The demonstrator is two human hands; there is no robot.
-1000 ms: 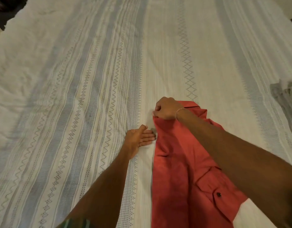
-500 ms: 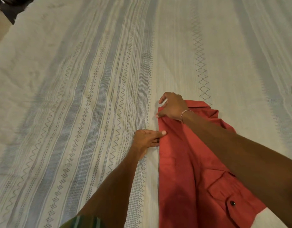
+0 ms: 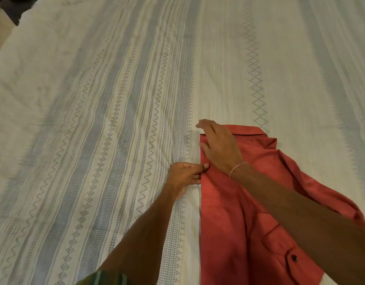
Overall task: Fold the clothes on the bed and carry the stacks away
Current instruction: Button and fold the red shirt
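Note:
A red shirt (image 3: 235,219) lies on the bed at the lower right, its left side folded into a straight edge and a buttoned pocket showing near the bottom. My left hand (image 3: 184,174) sits at that folded edge, thumb on top of the cloth and fingers beneath, pinching it. My right hand (image 3: 217,146) lies flat with straight fingers over the shirt's upper left corner, by the collar. My right forearm crosses over the shirt's middle and hides part of it.
The bed is covered by a cream bedspread (image 3: 116,120) with grey-blue woven stripes and zigzags. Its left edge falls away at the upper left, where a dark floor area (image 3: 11,9) shows.
My right hand has uncurled from gripping the collar corner and now lies flat on it. My left hand has taken hold of the folded edge. The view shifted left, hiding the grey cloth at right.

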